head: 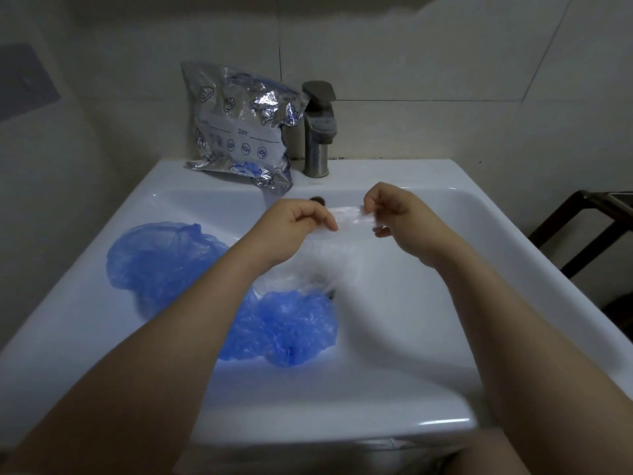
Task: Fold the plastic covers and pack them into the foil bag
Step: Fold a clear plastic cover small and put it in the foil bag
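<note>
A clear plastic cover is stretched between my two hands above the white sink. My left hand pinches its left edge and my right hand pinches its right edge; the rest hangs down, blurred, toward the basin. One blue plastic cover lies spread on the sink's left side. Another blue cover lies crumpled near the basin's middle, partly under my left forearm. The silver foil bag with blue printing leans against the wall at the sink's back, with blue plastic showing inside it.
A grey metal tap stands just right of the foil bag. A dark overflow hole sits in the basin's back wall behind my hands. A dark wooden frame stands to the right of the sink. Tiled walls close in behind.
</note>
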The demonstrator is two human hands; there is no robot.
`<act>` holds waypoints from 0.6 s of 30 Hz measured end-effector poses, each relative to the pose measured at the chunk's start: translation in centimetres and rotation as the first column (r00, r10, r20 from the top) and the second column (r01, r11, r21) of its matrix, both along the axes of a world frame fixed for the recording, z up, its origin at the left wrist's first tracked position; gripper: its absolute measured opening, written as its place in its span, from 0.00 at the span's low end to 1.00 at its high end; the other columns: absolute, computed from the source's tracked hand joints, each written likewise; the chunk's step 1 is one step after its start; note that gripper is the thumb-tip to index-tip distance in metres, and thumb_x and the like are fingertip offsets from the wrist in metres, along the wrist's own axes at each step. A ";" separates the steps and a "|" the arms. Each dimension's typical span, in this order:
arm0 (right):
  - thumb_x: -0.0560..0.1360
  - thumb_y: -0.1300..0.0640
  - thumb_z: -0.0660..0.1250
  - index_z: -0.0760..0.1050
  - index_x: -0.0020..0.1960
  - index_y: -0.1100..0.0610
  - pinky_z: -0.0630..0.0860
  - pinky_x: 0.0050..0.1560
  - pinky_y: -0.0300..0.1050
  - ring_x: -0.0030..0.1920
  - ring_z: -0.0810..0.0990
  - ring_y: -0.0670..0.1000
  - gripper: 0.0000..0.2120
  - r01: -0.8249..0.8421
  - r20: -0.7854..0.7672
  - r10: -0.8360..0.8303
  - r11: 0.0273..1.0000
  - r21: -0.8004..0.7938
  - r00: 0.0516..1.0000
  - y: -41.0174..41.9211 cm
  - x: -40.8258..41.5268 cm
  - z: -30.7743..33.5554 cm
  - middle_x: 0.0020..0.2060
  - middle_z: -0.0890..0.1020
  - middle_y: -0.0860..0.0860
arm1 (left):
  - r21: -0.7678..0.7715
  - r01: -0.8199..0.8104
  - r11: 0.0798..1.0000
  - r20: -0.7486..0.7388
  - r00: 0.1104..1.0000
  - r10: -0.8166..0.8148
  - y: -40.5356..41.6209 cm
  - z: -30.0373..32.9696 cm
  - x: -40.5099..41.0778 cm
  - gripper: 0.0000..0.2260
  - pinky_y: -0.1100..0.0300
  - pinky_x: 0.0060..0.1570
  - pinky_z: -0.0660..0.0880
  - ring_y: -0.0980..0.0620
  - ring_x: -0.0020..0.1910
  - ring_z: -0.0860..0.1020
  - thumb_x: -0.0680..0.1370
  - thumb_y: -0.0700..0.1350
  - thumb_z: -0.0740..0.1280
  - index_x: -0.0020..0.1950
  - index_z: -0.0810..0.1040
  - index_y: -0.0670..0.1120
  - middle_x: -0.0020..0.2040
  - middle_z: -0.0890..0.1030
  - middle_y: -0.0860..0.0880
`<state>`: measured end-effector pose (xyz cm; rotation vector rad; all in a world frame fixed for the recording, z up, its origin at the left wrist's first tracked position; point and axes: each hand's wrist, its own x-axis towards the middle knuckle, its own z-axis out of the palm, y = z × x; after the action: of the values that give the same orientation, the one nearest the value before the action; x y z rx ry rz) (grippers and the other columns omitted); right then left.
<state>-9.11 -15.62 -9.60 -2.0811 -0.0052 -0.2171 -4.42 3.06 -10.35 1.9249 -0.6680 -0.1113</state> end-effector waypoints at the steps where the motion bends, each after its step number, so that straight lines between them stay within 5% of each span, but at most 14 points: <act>1: 0.71 0.75 0.51 0.71 0.36 0.53 0.73 0.43 0.45 0.39 0.71 0.51 0.20 0.018 -0.003 -0.018 0.999 0.027 1.000 0.3 0.0 0.1 0.39 0.74 0.56 | -0.009 -0.019 1.000 -0.004 1.000 0.019 -0.1 0.1 -0.1 0.18 0.76 0.41 0.67 0.59 0.40 0.73 0.76 0.32 0.59 0.36 0.78 0.51 0.40 0.79 0.53; 4: 0.73 0.70 0.53 0.72 0.36 0.57 0.76 0.47 0.48 0.39 0.71 0.49 0.15 0.072 -0.028 -0.070 0.994 0.086 0.997 1.3 0.0 0.3 0.37 0.74 0.51 | -0.076 -0.082 0.994 -0.050 0.996 0.078 -0.6 0.1 -0.4 0.14 0.73 0.35 0.65 0.57 0.36 0.70 0.74 0.35 0.61 0.32 0.76 0.49 0.35 0.75 0.52; 8: 0.75 0.52 0.66 0.74 0.41 0.65 0.78 0.45 0.53 0.36 0.74 0.50 0.14 0.120 -0.021 -0.121 0.992 -0.035 0.992 1.9 0.3 -0.6 0.32 0.74 0.51 | -0.093 -0.102 0.990 -0.098 0.991 0.093 -0.9 -0.3 -0.4 0.10 0.66 0.40 0.67 0.57 0.35 0.70 0.72 0.44 0.69 0.31 0.75 0.49 0.33 0.74 0.53; 12: 0.68 0.59 0.74 0.68 0.37 0.54 0.73 0.37 0.48 0.33 0.73 0.51 0.13 0.104 0.027 -0.103 0.994 -0.018 0.994 1.8 0.2 -0.2 0.33 0.74 0.50 | -0.111 -0.116 0.987 -0.140 0.985 0.100 -1.0 -0.2 -0.5 0.10 0.73 0.34 0.67 0.60 0.34 0.70 0.73 0.40 0.72 0.36 0.73 0.49 0.36 0.74 0.55; 18: 0.72 0.60 0.71 0.70 0.36 0.52 0.68 0.35 0.42 0.32 0.70 0.50 0.11 0.102 0.109 -0.091 0.990 -0.101 0.990 1.5 0.0 0.2 0.31 0.74 0.50 | -0.205 -0.051 0.977 -0.214 0.977 0.006 -0.4 0.7 -0.3 0.13 0.68 0.46 0.74 0.58 0.42 0.75 0.72 0.34 0.70 0.46 0.77 0.52 0.46 0.76 0.54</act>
<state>-9.10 -14.10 -9.37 -2.1756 0.0211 -0.3924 -4.68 2.70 -9.63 1.6907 -0.4878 -0.2167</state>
